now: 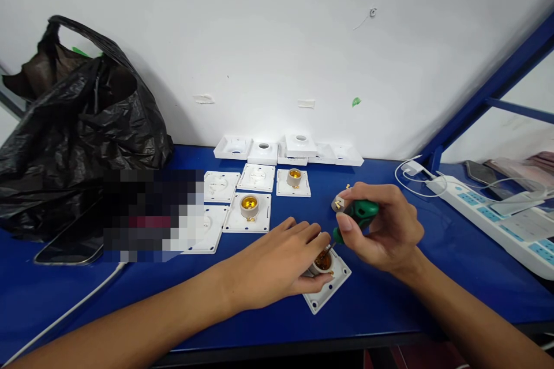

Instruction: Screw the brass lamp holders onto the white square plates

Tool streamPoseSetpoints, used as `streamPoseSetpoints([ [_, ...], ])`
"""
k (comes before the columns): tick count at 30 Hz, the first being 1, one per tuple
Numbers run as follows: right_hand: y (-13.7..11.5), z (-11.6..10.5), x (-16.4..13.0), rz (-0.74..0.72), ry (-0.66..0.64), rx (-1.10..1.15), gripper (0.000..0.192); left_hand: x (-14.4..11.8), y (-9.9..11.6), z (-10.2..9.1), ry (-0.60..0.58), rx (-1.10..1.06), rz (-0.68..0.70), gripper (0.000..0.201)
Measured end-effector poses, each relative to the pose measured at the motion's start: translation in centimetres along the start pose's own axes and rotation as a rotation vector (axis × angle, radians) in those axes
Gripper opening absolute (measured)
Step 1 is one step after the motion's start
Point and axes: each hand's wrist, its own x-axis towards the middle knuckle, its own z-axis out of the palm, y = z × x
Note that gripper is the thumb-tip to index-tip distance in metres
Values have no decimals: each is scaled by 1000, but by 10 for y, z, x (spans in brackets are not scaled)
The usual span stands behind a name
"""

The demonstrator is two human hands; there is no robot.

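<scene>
My left hand [277, 262] rests on a white square lamp holder base [328, 288] near the table's front edge, fingers around its brass-lined socket [322, 260]. In my right hand [381, 225] is a green-handled screwdriver [361, 213], its thin shaft angled down into the socket. A small metal piece [338, 203] sits against my right fingertips. Behind lie more white lamp holder plates: one with a brass socket [250, 207], another further back [294, 179], and others without sockets.
A black plastic bag [78, 127] fills the left. A phone [71, 245] lies by it with a white cable. White covers [288, 150] line the wall. A white power strip [497, 219] and charger lie right, beside a blue frame post [485, 92].
</scene>
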Motion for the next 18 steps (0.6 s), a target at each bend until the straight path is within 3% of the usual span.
streamPoseSetpoints([
  [18,-1,-1,2,6,-42,21,19,-1,0,0,-8,11,10,28],
])
